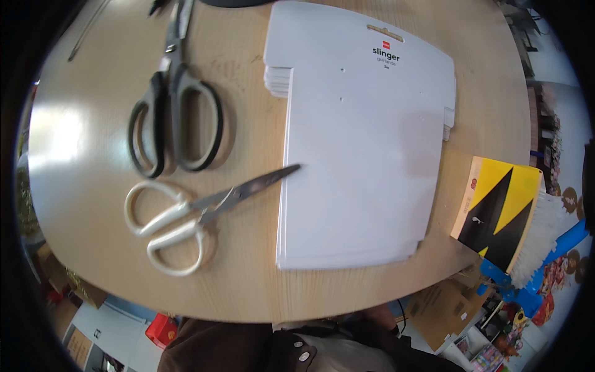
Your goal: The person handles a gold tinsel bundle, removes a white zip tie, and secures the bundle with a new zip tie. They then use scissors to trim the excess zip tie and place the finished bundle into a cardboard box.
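My left hand is out of view. Of my right hand (383, 316), only a small part shows below the table's edge, and its fingers are hidden. Before me lies a stack of white printed cardboard hanger cards (358, 162) with a slot at the far end. White-handled scissors (218, 204) lie left of the cards, blades slightly apart, their tip over the stack's left edge. Beyond these, larger grey-and-black-handled scissors (174, 93) rest on the wooden table (251, 232). A black-and-yellow printed pack or card (499, 214) sits at the right edge.
A thin metal rod (88, 30) and the rim of a dark round object (239, 2) are at the far side. A white-bristled brush (541, 232) with blue parts is beyond the right edge. Cardboard boxes (437, 311), a white cabinet (107, 330) and a red object (161, 330) stand below.
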`<act>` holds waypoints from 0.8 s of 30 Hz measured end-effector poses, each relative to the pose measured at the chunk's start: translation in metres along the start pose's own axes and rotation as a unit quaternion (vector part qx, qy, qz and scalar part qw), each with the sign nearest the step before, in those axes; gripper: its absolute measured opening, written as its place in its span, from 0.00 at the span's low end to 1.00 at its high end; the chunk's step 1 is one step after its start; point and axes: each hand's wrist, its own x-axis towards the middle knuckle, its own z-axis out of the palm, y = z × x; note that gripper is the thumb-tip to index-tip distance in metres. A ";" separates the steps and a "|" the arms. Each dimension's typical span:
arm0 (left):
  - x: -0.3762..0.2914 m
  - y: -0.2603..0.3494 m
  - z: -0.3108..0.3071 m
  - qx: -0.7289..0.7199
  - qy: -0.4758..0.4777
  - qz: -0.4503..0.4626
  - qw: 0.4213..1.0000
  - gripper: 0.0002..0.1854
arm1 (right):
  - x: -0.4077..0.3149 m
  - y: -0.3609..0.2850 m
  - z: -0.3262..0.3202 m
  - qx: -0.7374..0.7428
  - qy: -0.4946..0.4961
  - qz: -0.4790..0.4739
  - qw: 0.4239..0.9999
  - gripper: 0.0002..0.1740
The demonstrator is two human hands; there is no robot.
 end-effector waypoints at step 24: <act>-0.533 0.054 -0.231 -0.422 0.307 -0.038 0.852 0.13 | -0.043 -0.057 0.110 -0.033 0.200 -0.384 0.901 0.21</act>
